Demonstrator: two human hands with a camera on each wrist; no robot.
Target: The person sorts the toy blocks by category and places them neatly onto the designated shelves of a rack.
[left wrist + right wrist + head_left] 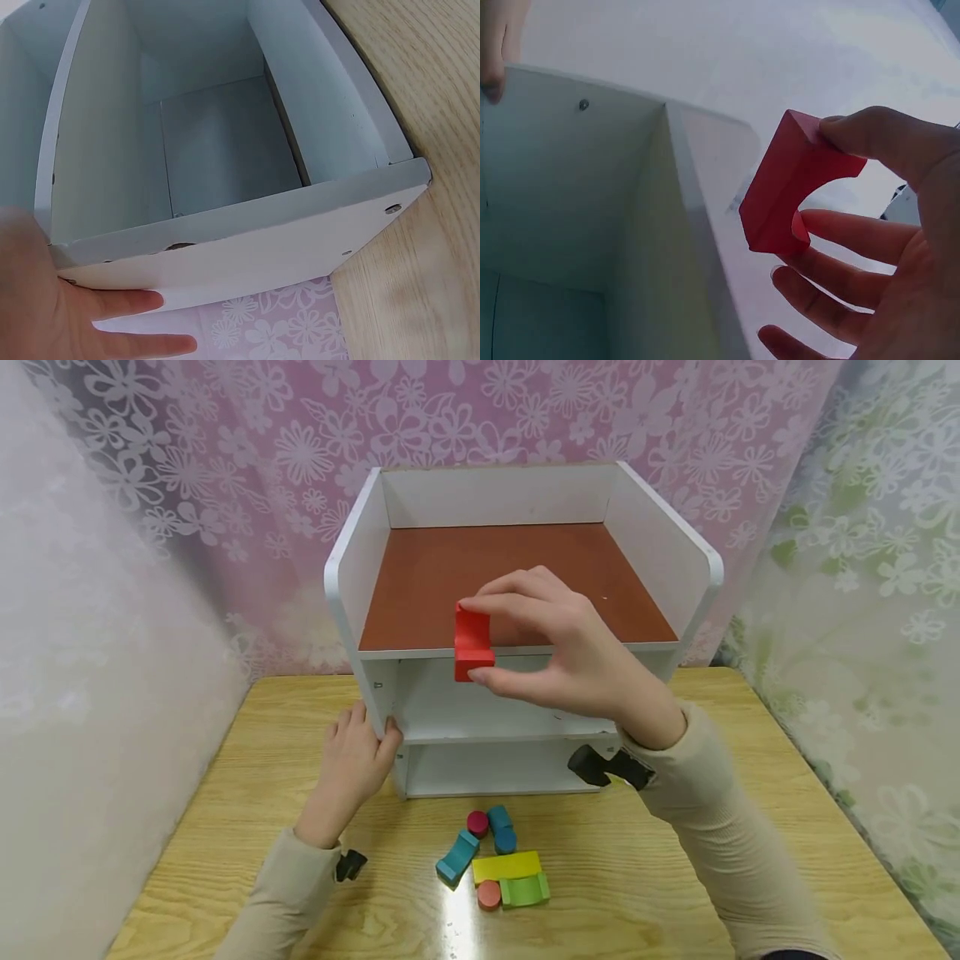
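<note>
A red arch-shaped toy block (473, 643) is pinched between the thumb and fingertips of my right hand (558, 639), in front of the upper part of a small white shelf unit (506, 702). The right wrist view shows the red block (787, 184) with its curved cutout facing the palm. My left hand (356, 756) holds the left side panel of the shelf unit, thumb at the front edge and fingers along the outer face. In the left wrist view, fingers of the left hand (75, 315) lie against the side panel (247, 259).
On the wooden table (630, 877) before the shelf unit lie several toy blocks: a yellow bar (507, 866), a green arch (525, 890), a teal arch (457, 857), blue pieces (504, 831) and round red ones (477, 823). The unit's brown top (502, 560) has raised white walls. Flowered curtains surround the table.
</note>
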